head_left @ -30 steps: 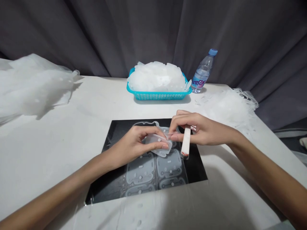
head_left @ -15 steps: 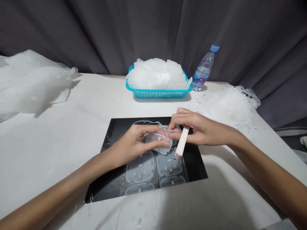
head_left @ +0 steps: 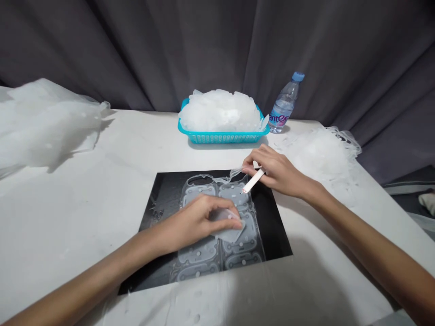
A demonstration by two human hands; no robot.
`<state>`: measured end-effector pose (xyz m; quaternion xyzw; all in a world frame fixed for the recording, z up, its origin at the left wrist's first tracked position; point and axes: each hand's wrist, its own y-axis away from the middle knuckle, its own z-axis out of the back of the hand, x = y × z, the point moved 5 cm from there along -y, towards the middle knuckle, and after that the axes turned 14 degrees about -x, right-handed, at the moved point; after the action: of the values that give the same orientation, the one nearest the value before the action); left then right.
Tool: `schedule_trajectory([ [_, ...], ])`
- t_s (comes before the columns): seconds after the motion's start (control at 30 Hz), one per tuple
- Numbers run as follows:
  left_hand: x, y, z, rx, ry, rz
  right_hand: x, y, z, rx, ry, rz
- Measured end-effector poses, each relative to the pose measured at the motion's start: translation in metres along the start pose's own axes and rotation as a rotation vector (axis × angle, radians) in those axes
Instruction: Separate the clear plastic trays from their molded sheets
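Between the thumb and fingers of my left hand (head_left: 200, 219) is a loose translucent molded piece (head_left: 231, 234), apparently soft plastic or silicone. It is over a clear molded sheet (head_left: 244, 259) with rounded panels, spread on a black mat (head_left: 277, 237). My right hand (head_left: 275, 168), at the mat's upper right, pinches a thin translucent strip (head_left: 234, 173) joined to the sheet's far edge. A flat white stick (head_left: 253, 182) with a reddish tip is also held in that hand, pointing down and left. An open outline shows at the sheet's far left corner.
A turquoise basket (head_left: 224, 138) heaped with translucent pieces (head_left: 220, 111) stands at the back, a water bottle (head_left: 281, 108) beside it. Scrap strips (head_left: 319, 151) lie at the right. A pile of translucent sheets (head_left: 44, 124) is at the left, and a dark curtain (head_left: 163, 50) hangs behind.
My hands have moved apart. The left has come nearer with the loose piece; the right has drawn away up and right, stretching the strip. The white stick has tilted further left.
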<state>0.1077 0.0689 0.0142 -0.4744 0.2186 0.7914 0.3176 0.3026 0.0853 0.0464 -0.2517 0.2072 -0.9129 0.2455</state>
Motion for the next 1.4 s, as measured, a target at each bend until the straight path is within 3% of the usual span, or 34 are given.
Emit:
schedule_trajectory([
  [0.1,-0.007,-0.002,0.009,-0.064,0.053,-0.043,0.002,-0.002,0.008,-0.142,0.025,-0.047],
  [0.17,-0.011,-0.001,0.014,-0.103,0.059,-0.083,0.011,-0.003,0.014,-0.158,-0.095,-0.078],
  [0.33,-0.013,0.002,0.021,-0.205,-0.001,-0.187,0.04,0.002,0.013,0.223,-0.432,-0.107],
  [0.47,-0.009,0.004,0.025,-0.302,-0.052,-0.201,0.042,0.006,0.007,0.31,-0.423,-0.09],
  [0.6,-0.008,0.006,0.027,-0.337,-0.03,-0.218,0.039,0.006,0.005,0.289,-0.419,-0.062],
  [0.77,-0.013,0.01,0.03,-0.377,0.042,-0.277,0.054,0.005,0.021,0.217,-0.364,0.046],
  [1.03,-0.012,0.006,0.027,-0.377,0.07,-0.157,0.064,0.006,0.03,0.195,-0.296,0.1],
  [1.13,-0.001,0.005,0.024,-0.352,-0.054,-0.126,0.05,0.002,0.036,0.163,-0.3,0.051],
  [1.2,0.008,0.005,0.021,-0.305,-0.168,-0.135,0.027,-0.002,0.05,0.069,-0.289,-0.053],
  [1.3,0.017,0.007,0.017,-0.22,-0.375,-0.221,-0.029,-0.004,0.088,-0.204,-0.176,-0.276],
  [1.4,0.022,0.008,0.014,-0.157,-0.532,-0.273,-0.086,0.007,0.122,-0.258,0.041,-0.497],
])
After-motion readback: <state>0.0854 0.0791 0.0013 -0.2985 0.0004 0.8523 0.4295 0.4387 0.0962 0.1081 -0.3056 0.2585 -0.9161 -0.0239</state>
